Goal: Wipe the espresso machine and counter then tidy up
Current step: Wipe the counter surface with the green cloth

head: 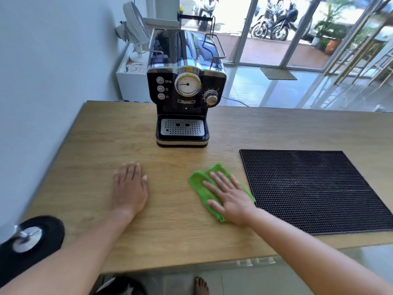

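Note:
A black and chrome espresso machine [184, 88] stands at the back middle of the wooden counter [89, 145], its drip tray facing me. In front of it and to the right lies a green cloth [201, 184], flat on the wood. My right hand [228, 198] presses down on the cloth with fingers spread, covering its right half. My left hand [129, 188] rests palm down on the bare counter, to the left of the cloth, with nothing in it.
A black rubber bar mat [319, 190] covers the right part of the counter, just right of the cloth. A black round object with a chrome centre [29, 239] sits at the near left corner. Behind the machine are a white fan [134, 28] and a white cabinet [131, 81].

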`<state>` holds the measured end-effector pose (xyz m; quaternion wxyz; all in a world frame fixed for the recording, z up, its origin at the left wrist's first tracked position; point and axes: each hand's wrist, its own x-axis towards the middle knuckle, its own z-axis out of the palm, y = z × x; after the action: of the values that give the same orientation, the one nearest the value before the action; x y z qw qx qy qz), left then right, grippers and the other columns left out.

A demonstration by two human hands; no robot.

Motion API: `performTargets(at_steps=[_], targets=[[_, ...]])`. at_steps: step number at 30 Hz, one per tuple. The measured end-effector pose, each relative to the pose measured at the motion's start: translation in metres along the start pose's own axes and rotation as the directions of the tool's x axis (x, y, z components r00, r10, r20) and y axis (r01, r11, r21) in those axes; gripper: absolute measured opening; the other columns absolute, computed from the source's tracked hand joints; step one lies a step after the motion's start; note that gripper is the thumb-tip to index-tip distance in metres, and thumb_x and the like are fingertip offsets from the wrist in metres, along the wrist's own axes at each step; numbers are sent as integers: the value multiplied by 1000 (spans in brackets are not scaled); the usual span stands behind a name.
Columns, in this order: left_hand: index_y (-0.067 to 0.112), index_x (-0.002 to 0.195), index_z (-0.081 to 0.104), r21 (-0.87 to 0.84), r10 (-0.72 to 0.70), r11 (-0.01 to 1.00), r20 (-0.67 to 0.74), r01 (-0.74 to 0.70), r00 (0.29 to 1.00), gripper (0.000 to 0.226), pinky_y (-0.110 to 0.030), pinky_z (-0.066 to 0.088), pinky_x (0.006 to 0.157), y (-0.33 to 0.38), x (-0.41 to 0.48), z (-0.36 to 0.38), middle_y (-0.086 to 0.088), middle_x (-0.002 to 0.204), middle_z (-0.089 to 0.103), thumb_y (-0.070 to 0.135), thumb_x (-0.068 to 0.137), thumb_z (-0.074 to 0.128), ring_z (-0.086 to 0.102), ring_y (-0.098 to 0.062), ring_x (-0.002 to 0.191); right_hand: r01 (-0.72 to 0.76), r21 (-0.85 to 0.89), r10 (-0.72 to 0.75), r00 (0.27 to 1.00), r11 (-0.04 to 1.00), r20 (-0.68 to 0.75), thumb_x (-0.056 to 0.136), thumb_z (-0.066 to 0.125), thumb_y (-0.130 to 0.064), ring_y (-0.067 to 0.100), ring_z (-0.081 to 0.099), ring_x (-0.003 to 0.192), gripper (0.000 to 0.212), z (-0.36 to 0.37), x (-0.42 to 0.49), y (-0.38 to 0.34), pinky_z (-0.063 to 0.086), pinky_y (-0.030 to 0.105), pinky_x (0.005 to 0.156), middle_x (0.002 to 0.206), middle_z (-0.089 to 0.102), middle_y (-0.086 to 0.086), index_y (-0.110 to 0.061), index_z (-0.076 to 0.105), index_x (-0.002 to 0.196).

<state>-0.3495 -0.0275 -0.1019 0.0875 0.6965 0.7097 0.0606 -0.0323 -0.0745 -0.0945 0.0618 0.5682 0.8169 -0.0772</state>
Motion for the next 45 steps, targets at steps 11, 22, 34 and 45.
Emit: performTargets(at_steps=[11,22,34,45], targets=[[19,154,10,28,-255,966,-27,255,967,60,-45,-3,120,-51,-9,2,2,163,2,44,99,14,-4,-21,150,-83,103,78,996,991,47,97,12,-60,22,-19,149,69,-7,84,-129,-8,54,119,164,-13,1,-29,-2,157],[19,154,9,39,-240,969,-64,243,969,60,-44,-3,120,-53,-10,5,1,162,3,42,98,14,-2,-22,150,-118,32,119,993,992,-8,94,6,-68,15,-15,150,68,-4,45,-37,-9,44,121,163,-12,-8,-39,1,155],[17,153,13,44,-243,968,-56,246,968,59,-45,-3,120,-50,-11,5,0,162,5,41,99,16,-1,-23,149,322,13,-322,946,947,37,100,16,-60,16,-19,149,63,6,33,-112,-15,45,119,165,-8,-4,-35,1,156],[18,153,12,46,-256,965,-42,258,966,59,-45,-3,120,-49,-11,6,2,162,4,41,99,15,-1,-22,150,-332,184,325,943,925,65,97,9,-58,24,-26,146,67,-10,86,-82,-10,53,119,161,-21,2,-30,-8,155]])
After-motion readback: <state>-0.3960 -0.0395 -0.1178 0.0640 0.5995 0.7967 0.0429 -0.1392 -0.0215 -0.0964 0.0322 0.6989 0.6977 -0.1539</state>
